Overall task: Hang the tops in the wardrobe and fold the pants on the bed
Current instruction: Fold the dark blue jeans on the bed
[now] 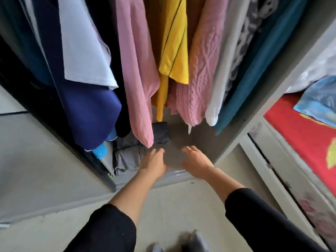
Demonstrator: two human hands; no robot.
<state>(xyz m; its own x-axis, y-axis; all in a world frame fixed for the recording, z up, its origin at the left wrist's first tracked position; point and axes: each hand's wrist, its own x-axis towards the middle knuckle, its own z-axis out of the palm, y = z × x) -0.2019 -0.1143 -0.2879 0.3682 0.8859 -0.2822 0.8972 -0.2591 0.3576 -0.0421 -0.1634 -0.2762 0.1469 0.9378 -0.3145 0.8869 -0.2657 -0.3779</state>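
The left hand (153,163) reaches down into the open wardrobe (258,113), low over its grey bottom board. It is open, with the fingers loosely spread and nothing in its grasp. Its fingertips lie at the right edge of a stack of folded grey pants (127,157); whether they touch the cloth cannot be told. The right hand (197,160) is just beside it, palm down over the bare board. It is also open, with the fingers relaxed and a little curved, and it holds nothing. Behind the grey stack lies a darker folded garment (161,132), partly hidden by a hanging sleeve.

The tops hang in a close row above the hands. From left to right there is a white top (85,42) over a navy top (87,110), then a plain pink top (134,70) whose sleeve end hangs near the left hand. Next come a yellow top (174,42) with thin dark stripes, a pink cable-knit sweater (198,79), a white garment (214,106) and a teal garment (254,70). A bright blue knit cuff (100,150) shows under the navy hem.

Black sleeves (109,230) cover both forearms up from the elbow. To the right of the wardrobe lies a red patterned cloth (300,139), with a blue plastic bag (318,102) on it. The pale floor (172,206) runs below the arms, and blurred grey footwear (196,240) shows at the bottom edge
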